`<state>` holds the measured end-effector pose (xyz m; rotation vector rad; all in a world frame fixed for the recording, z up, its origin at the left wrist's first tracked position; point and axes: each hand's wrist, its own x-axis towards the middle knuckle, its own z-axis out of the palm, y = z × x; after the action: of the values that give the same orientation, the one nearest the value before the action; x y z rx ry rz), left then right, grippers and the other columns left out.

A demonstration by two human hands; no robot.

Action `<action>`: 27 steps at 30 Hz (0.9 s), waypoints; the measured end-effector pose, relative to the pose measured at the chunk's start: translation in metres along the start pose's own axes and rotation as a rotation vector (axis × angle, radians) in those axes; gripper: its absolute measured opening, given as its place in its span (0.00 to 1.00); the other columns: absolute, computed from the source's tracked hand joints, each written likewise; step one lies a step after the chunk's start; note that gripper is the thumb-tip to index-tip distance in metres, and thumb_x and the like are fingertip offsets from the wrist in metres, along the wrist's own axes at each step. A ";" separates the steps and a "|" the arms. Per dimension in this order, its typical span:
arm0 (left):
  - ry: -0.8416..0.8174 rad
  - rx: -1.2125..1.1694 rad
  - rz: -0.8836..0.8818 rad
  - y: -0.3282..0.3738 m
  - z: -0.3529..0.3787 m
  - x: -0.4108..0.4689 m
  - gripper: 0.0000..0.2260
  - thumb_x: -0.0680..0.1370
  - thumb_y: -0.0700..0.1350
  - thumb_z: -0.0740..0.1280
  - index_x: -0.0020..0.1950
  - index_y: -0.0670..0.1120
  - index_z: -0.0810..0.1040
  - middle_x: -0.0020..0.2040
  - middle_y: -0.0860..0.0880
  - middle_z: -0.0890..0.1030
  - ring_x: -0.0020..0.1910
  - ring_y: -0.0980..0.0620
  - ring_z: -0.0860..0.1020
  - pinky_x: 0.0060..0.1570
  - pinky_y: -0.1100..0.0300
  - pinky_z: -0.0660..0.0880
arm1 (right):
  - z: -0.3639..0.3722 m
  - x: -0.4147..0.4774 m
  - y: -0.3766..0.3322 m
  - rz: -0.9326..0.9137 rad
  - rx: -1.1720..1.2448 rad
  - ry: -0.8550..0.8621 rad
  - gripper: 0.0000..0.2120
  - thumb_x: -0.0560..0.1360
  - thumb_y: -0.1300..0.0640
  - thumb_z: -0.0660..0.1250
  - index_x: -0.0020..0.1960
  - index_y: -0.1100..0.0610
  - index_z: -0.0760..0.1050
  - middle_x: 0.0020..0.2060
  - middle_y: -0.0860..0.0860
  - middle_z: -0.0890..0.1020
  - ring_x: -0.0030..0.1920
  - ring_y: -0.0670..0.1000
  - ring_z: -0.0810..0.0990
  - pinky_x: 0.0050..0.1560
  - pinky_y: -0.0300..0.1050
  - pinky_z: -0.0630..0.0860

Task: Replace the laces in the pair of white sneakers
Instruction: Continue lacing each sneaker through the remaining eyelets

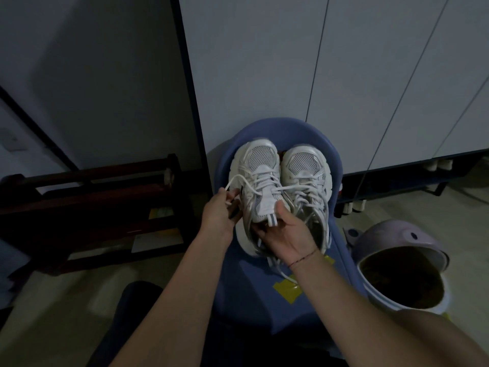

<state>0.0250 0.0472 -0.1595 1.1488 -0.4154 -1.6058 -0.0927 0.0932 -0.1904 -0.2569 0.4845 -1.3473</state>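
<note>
Two white sneakers stand side by side, toes away from me, on a blue plastic chair (264, 300). The left sneaker (258, 165) has a white lace (244, 182) pulled out to the left. My left hand (219, 213) pinches the end of that lace beside the shoe. My right hand (287, 234) grips the left sneaker at its tongue and heel opening, thumb on the tongue. The right sneaker (307, 168) has loose laces piled over its opening. More lace hangs down below my right wrist onto the seat.
A lilac bin (402, 260) with an open lid stands right of the chair. White cabinet doors (344, 75) rise behind it. A dark wooden rack (92, 202) stands to the left. Yellow tape patches (287, 290) mark the seat.
</note>
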 end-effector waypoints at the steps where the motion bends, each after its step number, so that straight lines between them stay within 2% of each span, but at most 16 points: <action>1: -0.013 -0.003 0.015 0.002 0.001 0.001 0.18 0.85 0.47 0.57 0.36 0.44 0.68 0.46 0.47 0.82 0.42 0.52 0.80 0.43 0.55 0.77 | 0.000 0.001 0.001 -0.001 0.020 0.004 0.20 0.67 0.55 0.69 0.57 0.60 0.80 0.61 0.59 0.78 0.60 0.58 0.77 0.59 0.56 0.75; 3: -0.025 0.002 0.024 0.003 0.001 0.001 0.18 0.85 0.46 0.56 0.35 0.44 0.68 0.46 0.47 0.82 0.44 0.52 0.80 0.46 0.55 0.78 | 0.000 0.003 0.004 0.002 0.051 0.037 0.15 0.71 0.56 0.65 0.56 0.61 0.81 0.57 0.59 0.81 0.54 0.57 0.81 0.56 0.56 0.76; 5: -0.005 0.035 0.001 0.001 -0.002 0.002 0.19 0.85 0.46 0.56 0.35 0.43 0.68 0.44 0.46 0.82 0.43 0.51 0.80 0.52 0.52 0.76 | 0.000 0.007 0.007 0.012 0.063 0.093 0.15 0.77 0.57 0.59 0.59 0.61 0.77 0.51 0.58 0.83 0.49 0.56 0.83 0.51 0.54 0.78; 7: 0.042 0.055 -0.031 -0.001 -0.006 0.003 0.19 0.85 0.47 0.56 0.35 0.43 0.69 0.46 0.44 0.81 0.43 0.48 0.80 0.55 0.52 0.74 | -0.001 0.010 0.008 0.015 0.077 0.152 0.15 0.80 0.56 0.56 0.63 0.60 0.73 0.47 0.58 0.84 0.50 0.56 0.81 0.45 0.54 0.80; 9: 0.122 0.073 -0.029 0.001 -0.015 0.007 0.17 0.85 0.47 0.54 0.38 0.43 0.69 0.51 0.43 0.80 0.51 0.46 0.79 0.56 0.54 0.73 | 0.000 0.012 0.007 0.008 0.086 0.203 0.15 0.81 0.56 0.56 0.65 0.60 0.72 0.46 0.57 0.84 0.50 0.56 0.79 0.41 0.54 0.81; 11: 0.241 0.116 0.006 0.009 -0.025 0.011 0.17 0.85 0.47 0.53 0.39 0.44 0.70 0.54 0.45 0.79 0.53 0.48 0.78 0.53 0.57 0.71 | 0.002 0.012 0.006 0.006 0.080 0.249 0.15 0.81 0.57 0.58 0.65 0.60 0.72 0.47 0.57 0.83 0.49 0.56 0.79 0.39 0.53 0.81; 14: 0.358 0.207 0.058 0.018 -0.035 0.013 0.16 0.85 0.48 0.54 0.40 0.46 0.73 0.50 0.49 0.80 0.40 0.55 0.75 0.39 0.61 0.69 | 0.006 0.010 0.003 0.011 0.067 0.276 0.13 0.81 0.57 0.58 0.63 0.59 0.73 0.50 0.57 0.81 0.50 0.55 0.79 0.45 0.54 0.80; 16: 0.354 0.297 0.063 0.020 -0.037 0.011 0.15 0.84 0.48 0.56 0.42 0.47 0.75 0.45 0.51 0.80 0.37 0.56 0.73 0.36 0.61 0.67 | 0.007 0.009 0.002 0.008 0.013 0.308 0.13 0.81 0.56 0.58 0.62 0.58 0.73 0.48 0.56 0.81 0.49 0.55 0.79 0.48 0.53 0.76; 18: 0.324 0.425 0.092 0.022 -0.037 0.005 0.14 0.84 0.48 0.58 0.41 0.47 0.77 0.40 0.51 0.78 0.35 0.55 0.71 0.35 0.61 0.66 | 0.008 0.006 0.000 0.037 -0.097 0.345 0.14 0.80 0.54 0.59 0.62 0.59 0.74 0.47 0.56 0.81 0.48 0.55 0.79 0.48 0.51 0.76; 20: 0.261 0.662 0.229 0.026 -0.035 -0.007 0.15 0.83 0.48 0.59 0.40 0.47 0.77 0.37 0.50 0.75 0.35 0.53 0.70 0.35 0.59 0.66 | 0.012 -0.004 -0.003 0.121 -0.271 0.407 0.16 0.80 0.48 0.60 0.54 0.60 0.75 0.44 0.57 0.80 0.44 0.55 0.79 0.44 0.51 0.76; 21: 0.191 0.783 0.317 0.029 -0.034 -0.015 0.16 0.83 0.47 0.59 0.39 0.46 0.78 0.35 0.50 0.74 0.36 0.53 0.70 0.36 0.59 0.66 | 0.014 -0.011 -0.006 0.177 -0.402 0.450 0.17 0.79 0.45 0.60 0.50 0.60 0.74 0.40 0.57 0.80 0.40 0.55 0.79 0.39 0.50 0.77; 23: -0.009 0.945 0.439 0.036 -0.028 -0.034 0.16 0.84 0.47 0.59 0.41 0.43 0.79 0.32 0.51 0.71 0.32 0.55 0.69 0.32 0.62 0.66 | 0.021 -0.025 -0.013 0.225 -0.683 0.495 0.17 0.79 0.45 0.60 0.41 0.58 0.72 0.28 0.53 0.77 0.29 0.51 0.76 0.28 0.43 0.74; 24: -0.116 0.990 0.464 0.038 -0.026 -0.042 0.16 0.84 0.47 0.58 0.42 0.43 0.79 0.30 0.51 0.70 0.29 0.56 0.67 0.30 0.65 0.65 | 0.025 -0.032 -0.017 0.196 -0.851 0.497 0.16 0.78 0.47 0.61 0.37 0.56 0.70 0.24 0.50 0.74 0.25 0.50 0.73 0.25 0.40 0.70; 25: -0.217 1.021 0.479 0.041 -0.025 -0.047 0.16 0.84 0.47 0.57 0.43 0.42 0.79 0.29 0.51 0.69 0.27 0.58 0.66 0.28 0.67 0.64 | 0.025 -0.034 -0.020 0.102 -1.055 0.467 0.15 0.78 0.50 0.63 0.35 0.54 0.69 0.22 0.48 0.72 0.25 0.49 0.70 0.27 0.40 0.68; 26: -0.302 1.048 0.483 0.042 -0.024 -0.052 0.16 0.84 0.46 0.56 0.44 0.42 0.79 0.30 0.51 0.69 0.26 0.59 0.66 0.28 0.68 0.64 | 0.029 -0.038 -0.023 -0.044 -1.268 0.412 0.13 0.77 0.53 0.64 0.35 0.54 0.69 0.24 0.47 0.72 0.27 0.48 0.70 0.32 0.42 0.68; 27: -0.372 1.071 0.480 0.043 -0.024 -0.054 0.16 0.85 0.45 0.56 0.46 0.42 0.79 0.31 0.51 0.69 0.26 0.61 0.66 0.29 0.69 0.65 | 0.032 -0.037 -0.026 -0.233 -1.416 0.310 0.08 0.77 0.56 0.64 0.39 0.54 0.72 0.30 0.47 0.75 0.33 0.47 0.73 0.38 0.43 0.71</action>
<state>0.0670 0.0861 -0.1135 1.3290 -1.7975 -1.1236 -0.1052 0.1209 -0.1435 -1.2911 1.6720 -1.0463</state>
